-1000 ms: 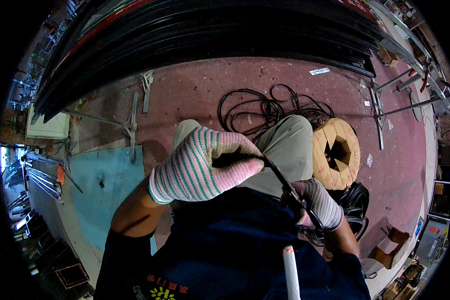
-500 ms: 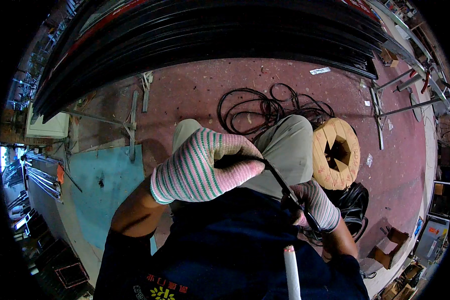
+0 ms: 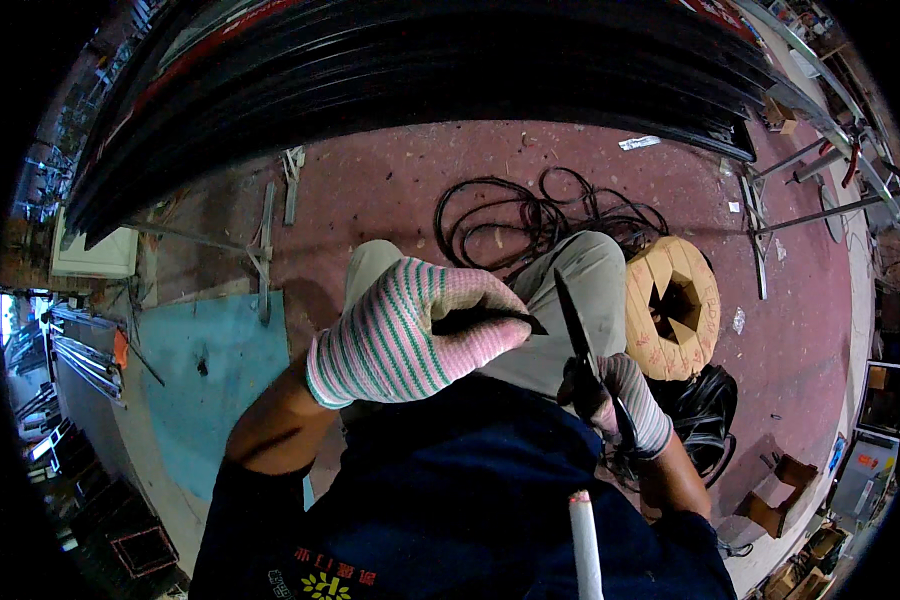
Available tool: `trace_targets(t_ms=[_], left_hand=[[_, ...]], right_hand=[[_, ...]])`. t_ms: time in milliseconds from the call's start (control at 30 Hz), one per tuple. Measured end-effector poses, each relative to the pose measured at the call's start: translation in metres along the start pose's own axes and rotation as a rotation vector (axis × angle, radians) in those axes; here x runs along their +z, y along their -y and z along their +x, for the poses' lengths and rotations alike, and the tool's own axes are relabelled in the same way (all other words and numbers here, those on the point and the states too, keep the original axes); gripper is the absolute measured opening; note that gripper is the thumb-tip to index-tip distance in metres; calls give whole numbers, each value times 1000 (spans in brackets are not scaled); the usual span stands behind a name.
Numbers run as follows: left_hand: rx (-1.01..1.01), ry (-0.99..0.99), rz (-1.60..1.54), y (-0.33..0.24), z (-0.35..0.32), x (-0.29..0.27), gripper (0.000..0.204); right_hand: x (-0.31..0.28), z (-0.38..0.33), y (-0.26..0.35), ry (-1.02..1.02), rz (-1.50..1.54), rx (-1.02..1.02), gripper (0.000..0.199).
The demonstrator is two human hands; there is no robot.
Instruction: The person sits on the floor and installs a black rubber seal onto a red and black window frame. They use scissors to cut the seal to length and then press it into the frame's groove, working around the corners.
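Note:
My left hand, in a pink and green striped glove, pinches a thin dark strip between thumb and fingertips. Its short pointed end pokes out past the thumb, and the rest is hidden in the palm. Over my right thigh, my right hand wears a striped glove too and is closed around dark scissors. Their long pointed blades aim up and away from me, a small gap from the strip. Shadow hides some of the right fingers and part of the handles.
Stacked black frames span the far side on metal stands. Black cable lies coiled on the reddish floor. A yellowish ring-shaped roll and black bundle sit right; a blue sheet left. A white cigarette shows low.
The scissors have swung away from the strip, their tips now pointing upward. My right hand has shifted slightly; the left hand keeps its pinch with a small move right.

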State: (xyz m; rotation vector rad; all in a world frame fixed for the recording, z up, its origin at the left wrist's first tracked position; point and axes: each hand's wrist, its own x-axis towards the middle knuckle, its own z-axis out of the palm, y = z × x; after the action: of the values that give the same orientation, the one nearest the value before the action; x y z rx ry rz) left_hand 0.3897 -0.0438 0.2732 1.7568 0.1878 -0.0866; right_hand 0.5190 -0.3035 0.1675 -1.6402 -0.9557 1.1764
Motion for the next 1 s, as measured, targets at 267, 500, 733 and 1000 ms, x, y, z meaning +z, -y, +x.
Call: trace_targets(t_ms=[267, 500, 733, 1000], left_hand=[[82, -65, 85, 12, 0, -4, 17], [24, -145, 59, 22, -8, -8, 18], [-39, -180, -28, 42, -20, -15, 20], [-13, -228, -34, 51, -34, -29, 23]], right_hand=[[-10, 42, -25, -457, -270, 9, 46], [-47, 116, -67, -908, -409, 6, 47], [-49, 204, -52, -775, -518, -184, 26], [-31, 300, -31, -526, -1064, -98, 34]])
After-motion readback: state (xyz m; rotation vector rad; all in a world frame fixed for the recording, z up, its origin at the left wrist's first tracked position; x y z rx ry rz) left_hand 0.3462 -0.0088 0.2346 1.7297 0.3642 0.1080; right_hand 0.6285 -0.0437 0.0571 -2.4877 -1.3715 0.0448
